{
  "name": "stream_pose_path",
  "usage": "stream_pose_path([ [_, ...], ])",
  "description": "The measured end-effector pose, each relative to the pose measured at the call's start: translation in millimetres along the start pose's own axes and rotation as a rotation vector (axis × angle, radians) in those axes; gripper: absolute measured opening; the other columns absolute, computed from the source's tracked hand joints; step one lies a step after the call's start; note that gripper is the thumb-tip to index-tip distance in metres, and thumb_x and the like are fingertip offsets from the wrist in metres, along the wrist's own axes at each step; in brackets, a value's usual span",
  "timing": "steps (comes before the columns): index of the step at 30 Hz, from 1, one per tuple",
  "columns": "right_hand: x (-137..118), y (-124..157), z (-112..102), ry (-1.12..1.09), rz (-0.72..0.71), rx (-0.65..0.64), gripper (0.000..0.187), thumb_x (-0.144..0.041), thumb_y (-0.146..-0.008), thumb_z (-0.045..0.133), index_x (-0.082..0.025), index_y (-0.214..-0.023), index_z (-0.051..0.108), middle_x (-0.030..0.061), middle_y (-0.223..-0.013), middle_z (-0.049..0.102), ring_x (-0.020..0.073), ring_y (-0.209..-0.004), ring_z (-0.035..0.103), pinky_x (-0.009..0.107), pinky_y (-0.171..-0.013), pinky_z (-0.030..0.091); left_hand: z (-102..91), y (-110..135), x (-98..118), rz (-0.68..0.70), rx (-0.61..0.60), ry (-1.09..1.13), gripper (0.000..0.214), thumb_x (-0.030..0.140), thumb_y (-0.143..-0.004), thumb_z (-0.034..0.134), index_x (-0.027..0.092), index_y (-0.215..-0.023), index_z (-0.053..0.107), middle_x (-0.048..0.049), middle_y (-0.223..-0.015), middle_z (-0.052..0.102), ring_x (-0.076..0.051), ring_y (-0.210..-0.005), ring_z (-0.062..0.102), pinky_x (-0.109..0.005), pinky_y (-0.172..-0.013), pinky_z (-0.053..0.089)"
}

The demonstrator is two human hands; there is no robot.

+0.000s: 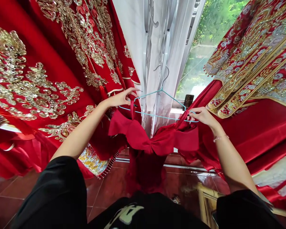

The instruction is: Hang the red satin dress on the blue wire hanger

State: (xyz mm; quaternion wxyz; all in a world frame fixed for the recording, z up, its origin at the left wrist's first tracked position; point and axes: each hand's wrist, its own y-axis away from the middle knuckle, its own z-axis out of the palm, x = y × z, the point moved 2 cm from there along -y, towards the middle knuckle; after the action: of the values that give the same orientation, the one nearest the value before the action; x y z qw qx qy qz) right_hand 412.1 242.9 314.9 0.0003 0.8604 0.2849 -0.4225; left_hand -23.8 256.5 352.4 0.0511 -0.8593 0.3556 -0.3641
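Left hand (pixel 120 99): fingers (pixel 130 92) pressing together, pinching the left end of the wire hanger (pixel 157 116).
Right hand (pixel 202 115): fingers (pixel 193 118) pinching a strap (pixel 182 117) at the hanger's right end.
Red garment (pixel 145 141): hanging from the hanger, sagging below and between both sets of fingers.
Surroundings: gold-embroidered robe (pixel 38 79) hanging outside the left fingers; silver-trimmed robe (pixel 257 63) hanging outside the right fingers; white curtain (pixel 166 47) hanging beyond the hanger.

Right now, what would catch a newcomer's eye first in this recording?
Gold-embroidered red robes fill the left side and upper right. At centre, the left hand and right hand pinch a plain red dress at the ends of a light-blue wire hanger, before a white curtain.
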Motion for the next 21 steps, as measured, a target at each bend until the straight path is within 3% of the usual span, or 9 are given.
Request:
stream_pose_path([
  [3,7,5,1,-0.011,-0.007,0.008,0.044,-0.063,-0.072,0.072,-0.019,-0.076,0.074,0.0073,-0.074,0.073,0.0196,-0.060,0.064,0.033,-0.059,0.054,3.3,31,5,-0.097,-0.004,-0.183,0.066,0.032,-0.076,0.074,0.021,-0.137,0.051,-0.0122,-0.126,0.061,-0.029,-0.118,0.060,-0.045,-0.099,0.054],
  [7,22,38,-3,-0.119,-0.111,0.209,0.056,-0.051,-0.073,0.076,-0.030,-0.123,0.065,0.0081,-0.127,0.068,0.0272,-0.108,0.067,0.039,-0.087,0.058,37.4,107,34,-0.108,0.522,-0.537,0.041,0.031,-0.093,0.056,0.024,-0.133,0.056,-0.0116,-0.128,0.059,-0.028,-0.128,0.053,-0.050,-0.114,0.040],
  [9,30,58,-7,-0.183,-0.189,0.409,0.055,-0.044,-0.076,0.075,-0.036,-0.128,0.060,0.0064,-0.139,0.061,0.0269,-0.114,0.064,0.040,-0.091,0.057,58.4,139,49,-0.082,0.577,-0.637,0.032,0.033,-0.097,0.049,0.025,-0.125,0.062,-0.0110,-0.119,0.063,-0.026,-0.117,0.059,-0.046,-0.108,0.044],
  [11,35,73,-8,-0.172,-0.241,0.506,0.041,-0.035,-0.081,0.069,-0.037,-0.122,0.063,0.0060,-0.131,0.065,0.0251,-0.102,0.067,0.040,-0.088,0.057,69.4,153,58,-0.099,0.406,-0.641,0.032,0.039,-0.099,0.046,0.025,-0.121,0.064,-0.0105,-0.120,0.065,-0.026,-0.110,0.063,-0.041,-0.098,0.050],
  [12,35,75,-8,-0.131,-0.247,0.472,0.035,-0.031,-0.083,0.065,-0.036,-0.118,0.065,0.0060,-0.126,0.067,0.0236,-0.093,0.069,0.041,-0.086,0.057,70.0,153,62,-0.119,0.283,-0.613,0.033,0.042,-0.099,0.045,0.026,-0.119,0.065,-0.0096,-0.120,0.066,-0.025,-0.108,0.064,-0.039,-0.094,0.051],
  [14,35,71,-4,0.010,-0.229,0.272,0.036,-0.023,-0.082,0.058,-0.032,-0.116,0.067,0.0060,-0.123,0.067,0.0206,-0.080,0.068,0.041,-0.080,0.058,63.6,145,67,-0.170,0.020,-0.515,0.033,0.046,-0.098,0.045,0.024,-0.109,0.067,-0.0071,-0.112,0.070,-0.023,-0.097,0.067,-0.034,-0.086,0.052],
  [17,35,53,5,0.271,-0.195,-0.052,0.058,-0.014,-0.076,0.051,-0.030,-0.130,0.062,0.0073,-0.139,0.059,0.0188,-0.083,0.068,0.038,-0.076,0.058,45.2,125,70,-0.220,-0.328,-0.320,0.031,0.041,-0.097,0.047,0.020,-0.081,0.063,-0.0018,-0.078,0.067,-0.016,-0.070,0.063,-0.025,-0.069,0.047],
  [19,37,38,7,0.451,-0.172,-0.183,0.066,-0.010,-0.073,0.049,-0.028,-0.136,0.057,0.0077,-0.145,0.055,0.0190,-0.089,0.068,0.034,-0.075,0.056,30.4,114,68,-0.244,-0.477,-0.234,0.029,0.032,-0.095,0.047,0.018,-0.072,0.058,0.0000,-0.068,0.062,-0.012,-0.063,0.058,-0.022,-0.063,0.043],
  [21,40,26,3,0.649,-0.137,-0.262,0.058,-0.008,-0.072,0.049,-0.024,-0.126,0.064,0.0089,-0.137,0.061,0.0188,-0.085,0.068,0.031,-0.070,0.053,12.9,103,60,-0.256,-0.540,-0.240,0.026,0.025,-0.093,0.048,0.017,-0.070,0.056,0.0014,-0.065,0.058,-0.011,-0.061,0.053,-0.021,-0.060,0.040],
])
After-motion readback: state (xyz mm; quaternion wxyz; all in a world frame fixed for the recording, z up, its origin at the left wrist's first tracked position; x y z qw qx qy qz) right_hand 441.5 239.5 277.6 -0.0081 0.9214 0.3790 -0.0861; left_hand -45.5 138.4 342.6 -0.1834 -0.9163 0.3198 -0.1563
